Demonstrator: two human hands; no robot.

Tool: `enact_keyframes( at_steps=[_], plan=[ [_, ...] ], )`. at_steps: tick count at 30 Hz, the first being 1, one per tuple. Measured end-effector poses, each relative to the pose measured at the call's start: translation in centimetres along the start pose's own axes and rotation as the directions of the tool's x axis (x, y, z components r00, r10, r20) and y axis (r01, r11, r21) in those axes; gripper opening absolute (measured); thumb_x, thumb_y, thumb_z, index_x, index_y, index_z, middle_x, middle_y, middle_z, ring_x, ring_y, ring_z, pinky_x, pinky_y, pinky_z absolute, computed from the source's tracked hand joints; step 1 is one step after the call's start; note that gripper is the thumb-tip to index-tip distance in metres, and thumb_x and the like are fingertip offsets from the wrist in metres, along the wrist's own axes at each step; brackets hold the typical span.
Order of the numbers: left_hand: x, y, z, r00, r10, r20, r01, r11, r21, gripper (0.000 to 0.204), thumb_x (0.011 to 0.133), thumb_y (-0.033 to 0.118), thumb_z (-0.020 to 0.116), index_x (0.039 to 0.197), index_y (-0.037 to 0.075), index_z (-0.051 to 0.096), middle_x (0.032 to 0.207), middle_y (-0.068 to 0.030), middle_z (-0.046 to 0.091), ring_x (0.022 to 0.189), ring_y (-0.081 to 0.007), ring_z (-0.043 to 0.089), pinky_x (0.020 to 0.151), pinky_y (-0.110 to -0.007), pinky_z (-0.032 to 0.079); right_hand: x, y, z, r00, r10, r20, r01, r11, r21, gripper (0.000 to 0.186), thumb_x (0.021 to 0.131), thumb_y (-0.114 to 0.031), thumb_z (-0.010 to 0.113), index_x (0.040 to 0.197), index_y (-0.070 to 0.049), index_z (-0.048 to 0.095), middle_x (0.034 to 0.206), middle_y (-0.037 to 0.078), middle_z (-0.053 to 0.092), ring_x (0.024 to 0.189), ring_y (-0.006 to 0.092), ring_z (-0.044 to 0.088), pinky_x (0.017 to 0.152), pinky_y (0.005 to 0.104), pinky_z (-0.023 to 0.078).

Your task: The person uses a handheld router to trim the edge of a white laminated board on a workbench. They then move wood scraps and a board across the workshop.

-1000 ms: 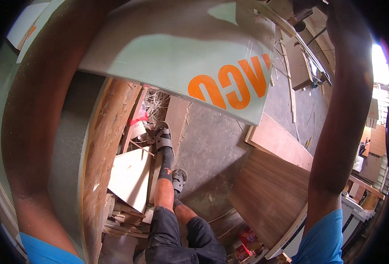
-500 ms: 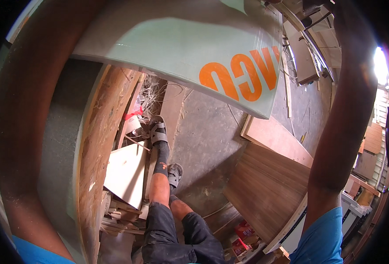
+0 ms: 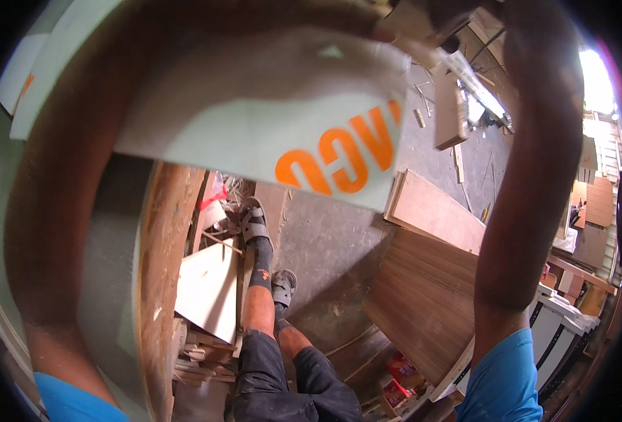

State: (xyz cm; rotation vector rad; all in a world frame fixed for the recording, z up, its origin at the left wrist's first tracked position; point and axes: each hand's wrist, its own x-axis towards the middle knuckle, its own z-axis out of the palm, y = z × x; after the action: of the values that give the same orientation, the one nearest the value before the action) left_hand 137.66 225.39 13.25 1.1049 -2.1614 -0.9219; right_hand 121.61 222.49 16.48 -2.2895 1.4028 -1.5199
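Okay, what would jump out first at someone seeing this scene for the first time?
Most striking is the big pale green board with orange lettering, held up across the top between both raised arms. Below it, the person's legs in grey sandals stand on the dusty floor at centre. At lower right, dark wood-grain panels lie slanted.

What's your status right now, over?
Both arms raised, hands out of view at the top edge. Big pale panel with orange lettering held overhead. Wood boards and scraps on floor by the feet.
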Motion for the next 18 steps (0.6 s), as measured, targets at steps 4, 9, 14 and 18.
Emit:
enact_keyframes(
  at_steps=[4,9,14,18],
  plan=[
    [0.4,-5.2,-0.4,0.804,0.595,0.004,-0.485,0.651,0.584,0.067,0.074,0.026,0.085,0.13,-0.001,0.059,0.128,-0.017,0.062,0.119,-0.0276,0.061,0.106,-0.036,0.043,1.4,0.5,-0.2,0.954,0.155,0.256,-0.247,0.891,0.382,0.033,0.086,-0.024,0.075,0.103,0.002,0.067,0.081,0.01,0.071,0.071,0.0163,0.069,0.068,0.0284,0.055],
    [2.3,-4.0,-1.5,0.983,-0.154,-0.102,0.147,0.987,-0.068,0.116,0.061,0.052,0.091,0.141,-0.014,0.04,0.14,-0.0247,0.051,0.136,-0.0321,0.045,0.116,-0.04,0.032,5.0,0.3,-3.6,0.841,0.167,0.515,-0.415,0.81,0.414,0.026,0.085,-0.017,0.077,0.1,0.002,0.067,0.078,0.009,0.071,0.067,0.0133,0.068,0.062,0.0274,0.055],
    [3.0,-4.8,-1.5,0.938,-0.007,-0.346,-0.092,0.959,-0.269,0.124,0.053,0.056,0.093,0.144,-0.008,0.038,0.143,-0.0189,0.049,0.137,-0.0292,0.043,0.118,-0.042,0.028,5.2,-3.0,-2.3,0.972,0.062,0.227,-0.103,0.979,0.174,0.037,0.079,-0.022,0.082,0.1,0.004,0.066,0.08,0.01,0.071,0.066,0.0129,0.068,0.061,0.0269,0.056],
    [2.9,-2.3,-1.9,0.93,-0.04,-0.364,-0.149,0.867,-0.475,0.103,0.057,0.043,0.096,0.135,-0.004,0.048,0.134,-0.0179,0.055,0.131,-0.0292,0.051,0.113,-0.042,0.037,9.5,-3.5,-4.0,0.686,0.199,0.7,-0.568,0.748,0.344,0.046,0.078,-0.026,0.084,0.107,0.003,0.064,0.087,0.011,0.072,0.077,0.014,0.07,0.071,0.0289,0.057]
  ],
)
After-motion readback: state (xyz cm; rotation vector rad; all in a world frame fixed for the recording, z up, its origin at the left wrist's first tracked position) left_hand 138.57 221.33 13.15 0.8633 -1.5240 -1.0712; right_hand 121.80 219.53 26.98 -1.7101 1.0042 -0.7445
